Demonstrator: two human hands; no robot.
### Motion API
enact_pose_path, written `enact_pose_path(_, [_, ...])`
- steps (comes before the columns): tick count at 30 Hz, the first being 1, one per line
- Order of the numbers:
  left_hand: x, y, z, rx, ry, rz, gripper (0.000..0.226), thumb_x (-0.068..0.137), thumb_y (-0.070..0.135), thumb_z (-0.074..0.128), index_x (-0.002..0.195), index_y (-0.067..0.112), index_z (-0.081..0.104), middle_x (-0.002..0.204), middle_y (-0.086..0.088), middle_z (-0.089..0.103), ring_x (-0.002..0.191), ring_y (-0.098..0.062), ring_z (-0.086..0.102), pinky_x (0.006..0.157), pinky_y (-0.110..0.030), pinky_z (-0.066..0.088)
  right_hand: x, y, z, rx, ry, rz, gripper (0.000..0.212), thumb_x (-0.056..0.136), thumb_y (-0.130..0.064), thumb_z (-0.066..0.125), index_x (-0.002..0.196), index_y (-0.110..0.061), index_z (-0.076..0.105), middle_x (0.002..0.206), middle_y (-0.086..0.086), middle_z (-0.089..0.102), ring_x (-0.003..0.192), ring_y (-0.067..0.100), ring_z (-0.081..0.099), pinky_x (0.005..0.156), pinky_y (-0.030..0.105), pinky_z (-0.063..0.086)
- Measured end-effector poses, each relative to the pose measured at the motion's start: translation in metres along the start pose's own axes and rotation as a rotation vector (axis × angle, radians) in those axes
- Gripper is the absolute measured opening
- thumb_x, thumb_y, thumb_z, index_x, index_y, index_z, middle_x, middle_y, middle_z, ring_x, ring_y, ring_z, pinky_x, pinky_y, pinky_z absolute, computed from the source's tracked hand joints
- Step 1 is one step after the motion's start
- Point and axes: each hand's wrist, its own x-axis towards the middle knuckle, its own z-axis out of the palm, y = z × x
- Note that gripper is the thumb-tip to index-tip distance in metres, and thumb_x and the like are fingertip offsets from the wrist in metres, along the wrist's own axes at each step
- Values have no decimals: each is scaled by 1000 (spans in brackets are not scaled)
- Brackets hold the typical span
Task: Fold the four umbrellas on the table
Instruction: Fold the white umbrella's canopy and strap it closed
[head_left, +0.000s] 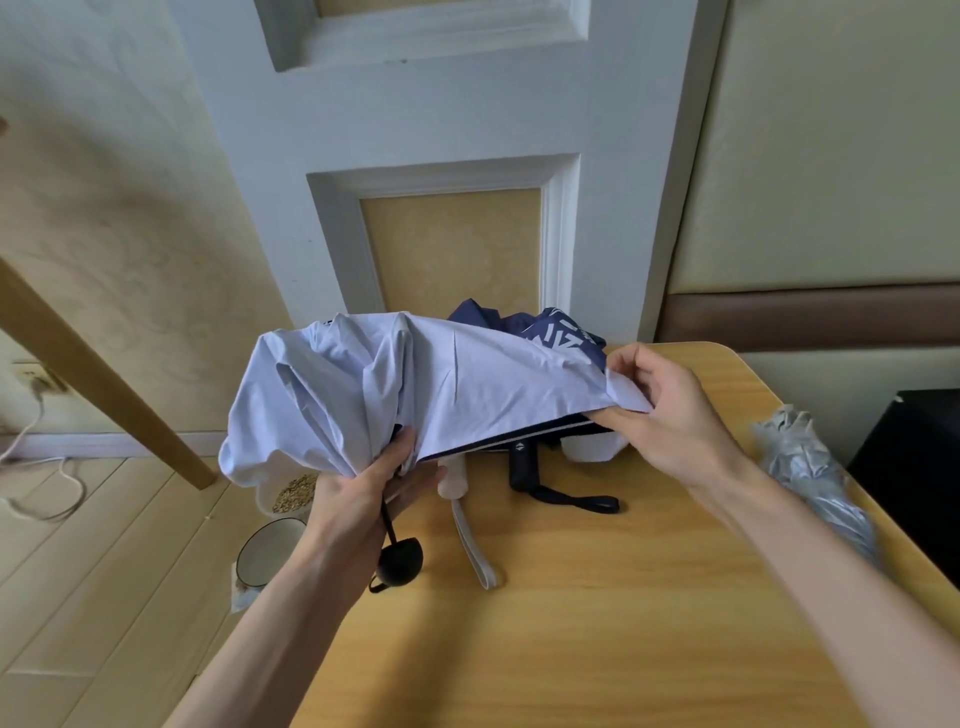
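Cream wallpaper (130, 208) and a white panelled door (441, 130) back a wooden table (597, 623), and over its far left part a pale lilac umbrella (363, 384) is held in the air, canopy loose and crumpled. The left hand (363, 499) grips the gathered cloth at the lower end, fingers curled round it, and the umbrella's black knob handle (397, 564) dangles below the wrist, near the table's left edge. The right hand (670, 415) pinches the canopy's hem at the right, thumb on top and fingers beneath, holding the cloth out taut so that a dark lining shows along the rim. Behind the held canopy a navy umbrella (561, 332) with white lettering lies against the door. Under the canopy, on the table, lie a black handle (523, 465) with a dark wrist strap (576, 501) and a white handle (453, 480) with a white strap (475, 545); their umbrellas are mostly hidden, though the black one probably belongs to the navy cloth. A grey umbrella (810, 478), bunched shut, lies along the table's right edge, well apart from both hands. On the plank floor (104, 571) at the left stand a white bowl (270, 551) and a tub of grain (293, 493), beside a slanted wooden beam (104, 374)
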Motion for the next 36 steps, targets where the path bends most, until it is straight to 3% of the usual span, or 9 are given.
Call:
enact_pose_path(3, [2,2,-3,52,-42,26,40,96,6,72,135,10,63,123,-10,77,108,-33,76,91,-43,64,-5,-7,-12,275,-289,178,57,76,-34,90,125,-15,67,118,8,74,114,22,69,103,40,51])
enact_pose_path(5, [3,4,-5,90,-65,50,42,96,5,71,137,11,61,123,-9,77,109,-30,76,90,-42,65,-7,-13,-14,360,-298,231,50,87,-52,79,119,-14,73,105,1,76,103,13,70,98,35,48])
enact_pose_path(10, [8,4,-8,111,-93,68,45,94,3,73,137,11,62,121,-7,78,109,-28,76,89,-40,64,-1,-5,-10,97,33,69,15,95,-25,76,99,-12,80,95,-2,80,92,11,74,87,25,57])
enact_pose_path(13, [10,6,-8,138,-136,84,48,93,3,74,138,13,61,124,-3,77,115,-27,74,92,-42,63,0,1,-10,82,124,66,20,105,-22,65,96,-10,78,87,6,79,78,12,70,77,19,54])
enact_pose_path(15, [11,5,-5,139,-172,86,46,94,1,72,137,13,61,128,-4,75,117,-28,73,92,-41,63,0,3,-7,-48,161,28,23,108,-21,60,98,-9,77,90,13,78,82,24,71,79,32,56])
enact_pose_path(19, [13,0,-2,108,-178,48,45,96,1,70,139,10,60,129,-7,75,117,-31,73,91,-41,63,-2,-4,-17,67,3,42,16,108,-22,59,121,-21,69,97,1,80,91,14,73,86,28,59])
enact_pose_path(25, [18,0,-3,134,-176,47,42,96,2,70,136,10,64,130,-10,74,118,-32,72,92,-42,63,-5,-11,-32,6,-206,50,18,99,-26,73,116,-21,77,110,-7,79,111,8,71,94,12,51])
enact_pose_path(29, [19,3,-4,170,-233,51,47,93,5,71,139,11,62,133,-9,73,116,-31,73,91,-39,63,-6,-15,-34,-68,-402,107,24,102,-24,69,125,-26,75,122,-10,77,116,9,70,102,22,54])
enact_pose_path(36, [21,9,-8,208,-264,37,53,88,5,73,139,8,60,124,-6,77,113,-28,75,83,-33,64,-3,-12,-39,-103,-193,116,19,85,-36,84,91,-19,85,85,-5,81,83,7,73,86,26,55])
